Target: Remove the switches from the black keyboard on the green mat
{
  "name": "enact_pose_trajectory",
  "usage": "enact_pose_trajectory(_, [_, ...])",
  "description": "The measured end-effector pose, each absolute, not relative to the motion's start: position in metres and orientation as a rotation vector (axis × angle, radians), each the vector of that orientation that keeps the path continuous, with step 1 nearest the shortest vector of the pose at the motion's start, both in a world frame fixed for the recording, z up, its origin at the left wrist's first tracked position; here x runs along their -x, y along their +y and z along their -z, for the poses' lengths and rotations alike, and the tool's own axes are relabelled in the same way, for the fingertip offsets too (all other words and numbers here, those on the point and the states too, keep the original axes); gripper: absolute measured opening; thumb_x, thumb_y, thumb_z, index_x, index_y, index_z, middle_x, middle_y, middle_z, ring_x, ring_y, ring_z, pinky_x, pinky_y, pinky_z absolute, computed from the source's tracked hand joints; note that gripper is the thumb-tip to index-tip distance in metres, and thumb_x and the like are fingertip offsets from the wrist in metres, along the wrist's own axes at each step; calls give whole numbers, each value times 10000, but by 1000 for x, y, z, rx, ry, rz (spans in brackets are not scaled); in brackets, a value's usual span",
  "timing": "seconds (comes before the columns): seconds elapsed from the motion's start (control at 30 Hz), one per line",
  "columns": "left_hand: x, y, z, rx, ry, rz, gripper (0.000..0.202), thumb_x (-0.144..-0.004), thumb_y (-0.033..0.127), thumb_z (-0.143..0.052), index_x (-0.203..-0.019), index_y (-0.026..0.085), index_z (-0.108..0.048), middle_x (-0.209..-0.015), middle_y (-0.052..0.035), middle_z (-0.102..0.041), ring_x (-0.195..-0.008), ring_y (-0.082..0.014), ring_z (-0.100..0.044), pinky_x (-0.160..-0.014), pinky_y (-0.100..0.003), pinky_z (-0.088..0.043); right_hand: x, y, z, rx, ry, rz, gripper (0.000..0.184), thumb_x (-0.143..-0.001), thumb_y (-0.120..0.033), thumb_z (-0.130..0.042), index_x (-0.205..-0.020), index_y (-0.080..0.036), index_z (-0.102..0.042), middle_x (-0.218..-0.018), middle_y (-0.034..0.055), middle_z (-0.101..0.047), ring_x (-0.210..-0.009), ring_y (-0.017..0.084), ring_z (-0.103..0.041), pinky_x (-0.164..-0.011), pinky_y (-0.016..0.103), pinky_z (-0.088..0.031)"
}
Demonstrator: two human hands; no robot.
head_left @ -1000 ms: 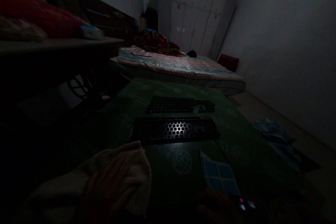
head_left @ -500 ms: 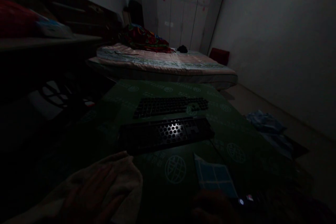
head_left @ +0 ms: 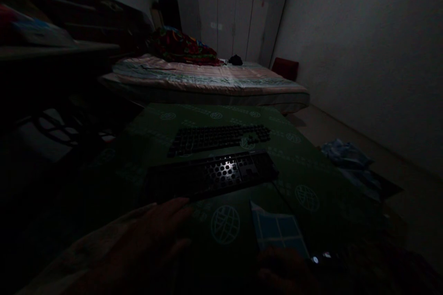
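The room is very dark. My left hand [head_left: 145,239] lies flat with fingers stretched out on a pale cloth [head_left: 86,258] at the near left of a green table [head_left: 311,166]. My right hand [head_left: 284,272] is a dim shape at the bottom edge, beside a blue squared card [head_left: 278,233] and a small device with lit dots [head_left: 321,258]; its fingers do not show clearly. Ahead of both hands lie a black keyboard base with a honeycomb plate [head_left: 214,175] and a second black keyboard [head_left: 218,138].
A bed [head_left: 207,83] with a colourful heap [head_left: 183,46] stands beyond the table. White cupboards [head_left: 235,14] line the far wall. A blue cloth [head_left: 346,154] lies on the floor at the right. A dark shelf [head_left: 58,48] runs along the left.
The view has swung right and down. My left hand has spread forward over the cloth, its fingertips now near the keyboard base. The right hand has stayed by the blue card.
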State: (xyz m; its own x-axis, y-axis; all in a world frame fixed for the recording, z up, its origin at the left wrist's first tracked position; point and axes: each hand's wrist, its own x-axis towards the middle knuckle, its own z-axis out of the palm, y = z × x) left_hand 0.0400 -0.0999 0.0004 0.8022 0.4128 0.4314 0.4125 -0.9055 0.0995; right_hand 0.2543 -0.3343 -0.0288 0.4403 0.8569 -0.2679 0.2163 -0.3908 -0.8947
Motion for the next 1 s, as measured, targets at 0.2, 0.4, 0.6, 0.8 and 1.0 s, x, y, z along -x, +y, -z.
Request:
enact_pose_trajectory(0.2, [-124,-99,-23,-2882,282,-140,392,-753,354,-529,-1131,253,-540,-1158,-50,-585,-1031,-217,-562,-870,-343,-454,-280,-334,17,1715,-676,-686,592,-708,-712,-439,-734,-163,-657,-599,50,-613,-519,151,-554,-489,247,-443])
enact_pose_trajectory(0.4, [-216,-105,-21,-2722,25,-57,294,-786,299,-517,-1058,190,-544,-1101,-63,-592,-1031,-200,-543,-886,-318,-437,-333,-315,-4,1910,-537,-266,617,-727,-729,-377,-667,-172,-636,-585,58,-610,-532,165,-570,-479,249,-444])
enact_pose_trajectory(0.6, [-271,-116,3,-2783,186,-116,228,-748,235,-544,-952,136,-570,-1082,-113,-558,-1050,-242,-500,-898,-375,-426,-365,-266,-15,1735,-357,-318,546,-617,-646,-613,-788,-128,-616,-590,34,-638,-477,141,-584,-465,240,-455])
enact_pose_trajectory(0.8, [-300,-117,16,-2757,302,-250,222,-749,226,-543,-949,136,-579,-1164,-128,-509,-1147,-259,-428,-975,-420,-365,-388,-235,-4,1815,-403,-281,494,-656,-600,-604,-728,-113,-654,-589,62,-660,-582,181,-630,-536,254,-467])
enact_pose_trajectory(1.0, [-315,-116,33,-2718,358,-299,312,-723,271,-593,-996,120,-571,-1297,-170,-423,-1270,-329,-306,-1036,-483,-272,-394,-222,10,1865,-356,-273,436,-667,-549,-611,-709,-118,-660,-607,62,-672,-576,174,-629,-517,240,-456])
